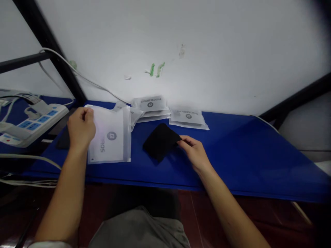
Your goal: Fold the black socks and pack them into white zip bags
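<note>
- Left hand point(80, 128) grips the white bag point(111, 139) by its edge, on the blue bench point(245, 151).
- Right hand point(195, 151) pinches the black cloth point(160, 142) just beside it; cloth not yet bagged.
- More bags point(165, 108) lie stacked behind.

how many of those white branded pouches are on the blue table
At least 4 show: one pouch under the left hand, one behind it, a stack by the wall, one to its right. The stack hides more.

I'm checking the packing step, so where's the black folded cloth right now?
In the head view, the black folded cloth lies mid-table on the blue table, pinched by the right hand, just right of the white pouch.
</note>
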A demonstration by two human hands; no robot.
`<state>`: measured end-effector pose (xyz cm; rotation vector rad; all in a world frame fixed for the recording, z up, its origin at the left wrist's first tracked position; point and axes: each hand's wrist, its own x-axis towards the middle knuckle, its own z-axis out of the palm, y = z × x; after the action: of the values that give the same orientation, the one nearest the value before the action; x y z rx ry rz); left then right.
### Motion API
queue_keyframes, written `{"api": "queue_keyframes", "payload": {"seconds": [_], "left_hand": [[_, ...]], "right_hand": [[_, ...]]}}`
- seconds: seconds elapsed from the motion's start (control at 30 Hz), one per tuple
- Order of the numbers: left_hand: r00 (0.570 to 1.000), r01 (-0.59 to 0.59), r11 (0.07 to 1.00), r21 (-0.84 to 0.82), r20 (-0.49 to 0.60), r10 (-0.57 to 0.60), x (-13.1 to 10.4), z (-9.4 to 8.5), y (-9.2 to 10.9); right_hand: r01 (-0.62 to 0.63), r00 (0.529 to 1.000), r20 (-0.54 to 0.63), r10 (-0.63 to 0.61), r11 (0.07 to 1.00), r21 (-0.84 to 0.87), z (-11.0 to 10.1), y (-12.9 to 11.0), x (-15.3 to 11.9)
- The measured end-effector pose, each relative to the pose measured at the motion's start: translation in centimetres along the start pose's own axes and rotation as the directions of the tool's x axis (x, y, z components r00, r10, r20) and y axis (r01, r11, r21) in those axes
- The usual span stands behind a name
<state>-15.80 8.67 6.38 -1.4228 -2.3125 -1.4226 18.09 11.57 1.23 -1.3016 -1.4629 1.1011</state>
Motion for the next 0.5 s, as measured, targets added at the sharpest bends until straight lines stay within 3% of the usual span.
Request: {"api": "queue_keyframes", "payload": {"seconds": [0.07, 0.13, 0.17, 0.27, 0.33, 0.43, 0.5], "left_hand": [[0.996, -0.03, 0.996, 0.085, 0.09, 0.023, 1.7, 0.1, 0.1], [0.987, -0.04, 0.983, 0.177, 0.163, 0.011, 2.6, 0.9, 0.5], [0.989, -0.046, 0.975, 0.219, 0.151, 0.013, 2.7, 1.5, 0.8], [0.961, -0.238, 0.938, 0.252, 0.202, 0.19, 0.9, 3.2, 1.6], [0.897, -0.374, 0.908, 0.191, 0.324, 0.301, -1.5, 3.9, 2.4], [0.722, -0.553, 0.832, 0.047, 0.524, 0.451, -5.7, 4.5, 3.8], [0.625, -0.619, 0.785, -0.019, 0.594, 0.507, -8.1, 4.7, 4.7]], "right_hand": [[0.013, 1.0, -0.002, -0.013, 0.993, -0.113, -0.5, 0.5, 0.6], [0.093, 0.994, -0.033, -0.106, 0.955, -0.28, -0.8, 1.1, 1.0], [0.141, 0.984, -0.054, -0.171, 0.922, -0.36, -0.8, 1.3, 1.1], [0.242, 0.945, -0.072, -0.318, 0.831, -0.501, -0.7, 2.0, 1.0], [0.272, 0.931, -0.069, -0.359, 0.806, -0.526, -0.5, 2.1, 0.8], [0.289, 0.918, -0.075, -0.39, 0.785, -0.548, -0.3, 1.9, 0.6], [0.289, 0.919, -0.065, -0.39, 0.773, -0.565, -0.1, 1.5, 0.6]]}}
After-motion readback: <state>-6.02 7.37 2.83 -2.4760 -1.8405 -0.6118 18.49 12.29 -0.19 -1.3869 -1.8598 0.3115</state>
